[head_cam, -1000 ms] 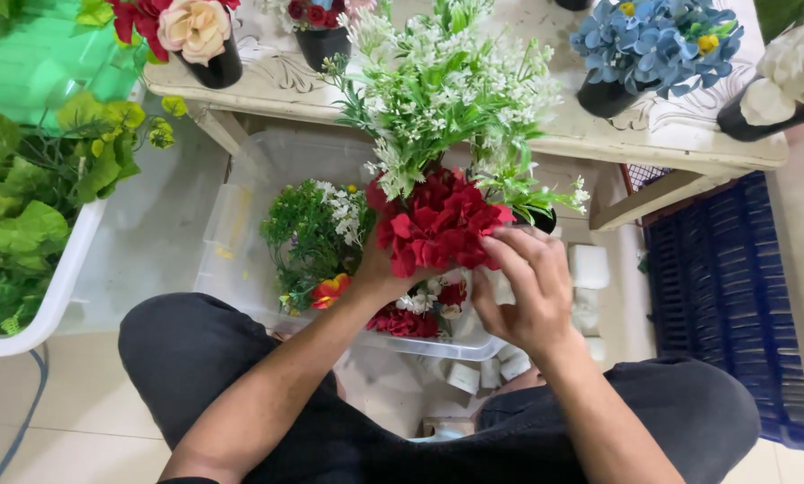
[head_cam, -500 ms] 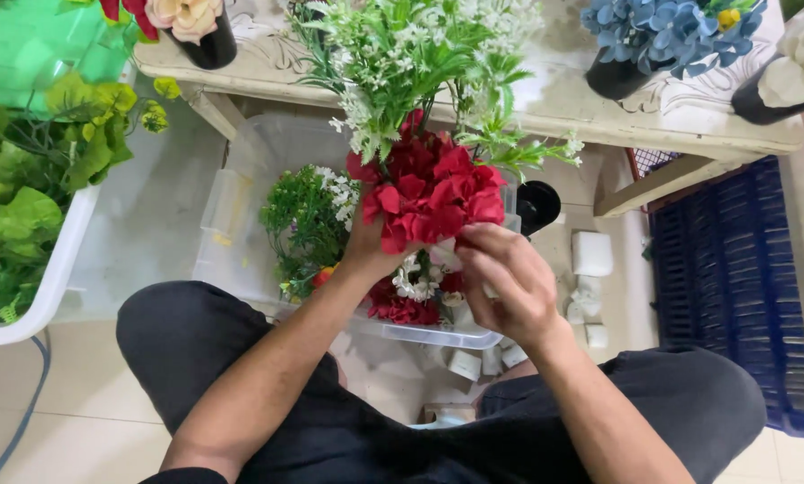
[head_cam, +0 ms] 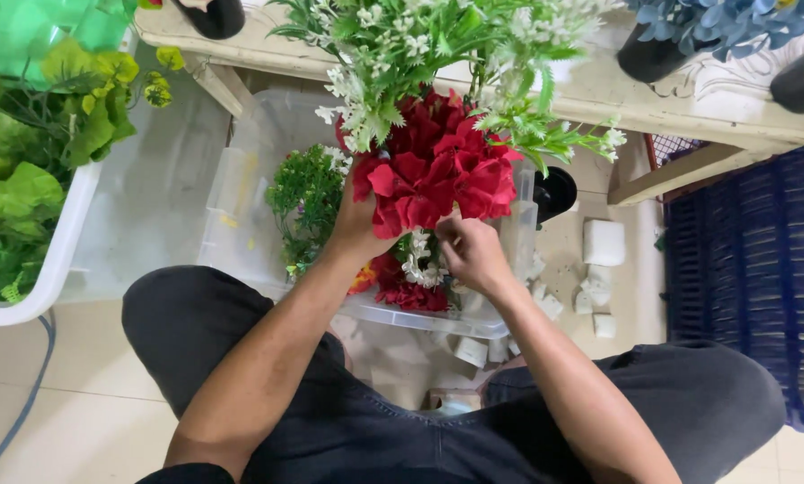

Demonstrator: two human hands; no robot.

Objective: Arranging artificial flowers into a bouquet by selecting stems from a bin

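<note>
Left hand point(head_cam: 359, 224) is gripping red flower bunch point(head_cam: 438, 175) from below; right hand point(head_cam: 475, 255) is pinching its stems, above clear plastic bin point(head_cam: 241, 206).

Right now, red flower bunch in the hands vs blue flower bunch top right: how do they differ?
The red flower bunch is held up over the clear plastic bin, the left hand gripping it and the right hand at its base; the blue flower bunch sits untouched in a dark pot on the bench. The red one is mixed with white-flowered green sprigs; the blue one shows mainly blue blooms. Both are dense clusters.
</note>
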